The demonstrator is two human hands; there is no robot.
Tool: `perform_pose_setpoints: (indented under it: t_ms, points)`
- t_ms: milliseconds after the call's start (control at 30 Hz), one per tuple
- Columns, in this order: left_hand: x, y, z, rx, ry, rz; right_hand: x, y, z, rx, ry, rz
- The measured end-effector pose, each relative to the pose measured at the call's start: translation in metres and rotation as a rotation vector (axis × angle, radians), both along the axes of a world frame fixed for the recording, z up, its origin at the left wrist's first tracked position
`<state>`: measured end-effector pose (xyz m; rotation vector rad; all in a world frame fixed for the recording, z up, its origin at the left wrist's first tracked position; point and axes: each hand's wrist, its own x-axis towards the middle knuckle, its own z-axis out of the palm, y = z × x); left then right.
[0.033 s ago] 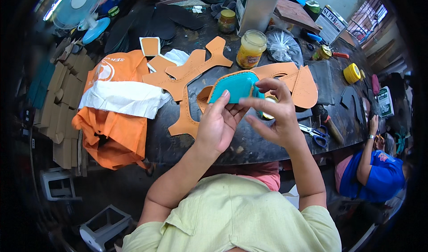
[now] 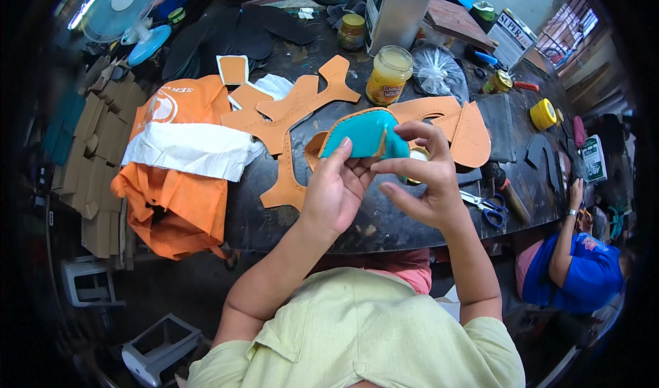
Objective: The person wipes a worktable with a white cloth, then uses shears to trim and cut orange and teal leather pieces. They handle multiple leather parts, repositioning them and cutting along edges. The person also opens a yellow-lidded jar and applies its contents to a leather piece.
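My left hand (image 2: pixel 336 194) grips a tan leather piece with a teal lining (image 2: pixel 357 135), its thumb on the teal face and its fingers underneath. At the right end of that piece, a flap is bent along a tan crease. Fingers of my right hand (image 2: pixel 427 168) hold this flap, while the right thumb stands apart below. Just beyond lie tan leather cutouts (image 2: pixel 292 122) with rows of small holes, and more tan pieces (image 2: pixel 470 137) to the right. An open round tin (image 2: pixel 417 156) is partly hidden behind my right hand.
A glass jar of yellowish paste (image 2: pixel 389 76) stands beyond the hands. Scissors (image 2: pixel 489 208) and a hammer (image 2: pixel 511 194) lie to the right. An orange bag (image 2: pixel 175 209) with white cloth (image 2: pixel 189 151) is at left. Co-workers sit at the right (image 2: pixel 573 268) and far side.
The flap at the piece's right end now shows its teal side and tan crease more plainly. My right fingers have shifted slightly; the left hand keeps its hold.
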<state>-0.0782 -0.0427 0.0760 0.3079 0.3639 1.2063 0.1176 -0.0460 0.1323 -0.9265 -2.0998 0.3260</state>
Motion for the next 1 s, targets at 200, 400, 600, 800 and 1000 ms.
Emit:
perform_pose_setpoints:
  t_ms: [200,400,600,800,1000]
  points:
    - [-0.026,0.021,-0.013,0.047,0.173,-0.068,-0.012,0.025,-0.026,-0.624,0.517,0.131]
    - [-0.077,0.046,-0.020,0.170,0.765,0.189,-0.016,0.056,-0.059,-0.573,0.727,0.013]
    - [-0.064,0.038,-0.051,-0.030,0.814,0.000,-0.021,0.080,-0.097,-0.540,0.756,-0.002]
    - [-0.067,0.033,-0.037,0.254,0.650,0.413,-0.013,0.077,-0.106,-0.642,0.346,-0.252]
    - [-0.056,0.018,-0.014,0.303,0.602,0.462,0.011,0.116,-0.048,0.181,-0.106,-0.502]
